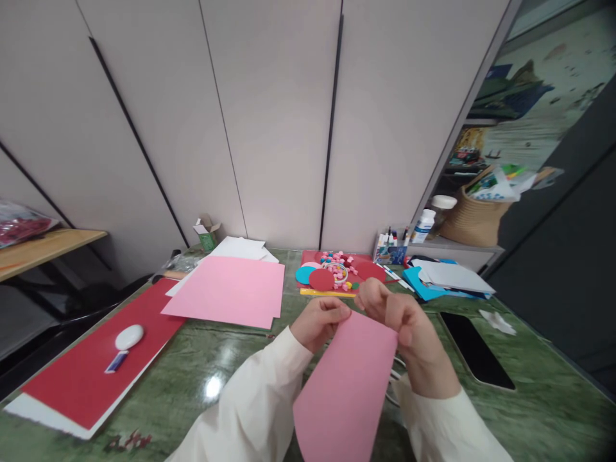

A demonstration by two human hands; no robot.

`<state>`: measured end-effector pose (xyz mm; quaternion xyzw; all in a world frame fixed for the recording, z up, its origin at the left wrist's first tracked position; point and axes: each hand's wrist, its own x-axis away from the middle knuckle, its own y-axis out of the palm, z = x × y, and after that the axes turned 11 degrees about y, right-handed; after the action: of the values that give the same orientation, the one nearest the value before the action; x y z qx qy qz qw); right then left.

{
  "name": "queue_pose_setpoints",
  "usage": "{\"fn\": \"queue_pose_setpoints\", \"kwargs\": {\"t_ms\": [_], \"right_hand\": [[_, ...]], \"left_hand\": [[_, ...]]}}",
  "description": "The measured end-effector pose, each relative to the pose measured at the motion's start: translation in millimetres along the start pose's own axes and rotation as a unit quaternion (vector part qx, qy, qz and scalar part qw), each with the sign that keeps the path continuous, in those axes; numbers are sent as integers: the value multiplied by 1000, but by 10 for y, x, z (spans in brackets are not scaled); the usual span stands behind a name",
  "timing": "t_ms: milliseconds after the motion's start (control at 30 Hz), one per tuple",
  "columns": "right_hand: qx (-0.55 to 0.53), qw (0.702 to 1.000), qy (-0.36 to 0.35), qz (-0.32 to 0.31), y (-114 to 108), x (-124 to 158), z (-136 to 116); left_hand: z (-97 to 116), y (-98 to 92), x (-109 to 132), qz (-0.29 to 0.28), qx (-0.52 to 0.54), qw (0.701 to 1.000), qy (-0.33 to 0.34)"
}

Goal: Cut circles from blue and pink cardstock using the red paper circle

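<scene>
A pink sheet of paper [349, 385] hangs tilted in front of me above the green table. My left hand [320, 323] pinches its upper left corner between thumb and fingers. At the upper right corner, my right hand [402, 321] is closed on the same sheet, its fingers curled. Behind the paper and beside my right wrist, white rings [395, 382] show in part; I cannot make out what they belong to. Beyond my hands lie a red paper circle [321, 280], a blue circle [304, 275] and small pink pieces [341, 260] on a red sheet.
Larger pink sheets [235, 289] lie at the left, overlapping red paper [115, 359] that bears a white oval object [129, 337] and a small blue-and-white item [116, 362]. A black phone [476, 350] rests at the right. Farther back stand a pen holder [391, 247] and stacked papers [452, 277].
</scene>
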<state>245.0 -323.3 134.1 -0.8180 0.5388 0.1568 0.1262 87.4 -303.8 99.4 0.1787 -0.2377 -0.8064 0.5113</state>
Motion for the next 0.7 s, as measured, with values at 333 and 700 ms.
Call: {"fn": "queue_pose_setpoints", "kwargs": {"t_ms": [333, 700], "right_hand": [[-31, 987, 83, 131, -78, -61, -56], [84, 964, 189, 169, -38, -102, 27]], "left_hand": [[169, 7, 15, 138, -134, 956, 222], [351, -48, 112, 183, -306, 870, 340]]}}
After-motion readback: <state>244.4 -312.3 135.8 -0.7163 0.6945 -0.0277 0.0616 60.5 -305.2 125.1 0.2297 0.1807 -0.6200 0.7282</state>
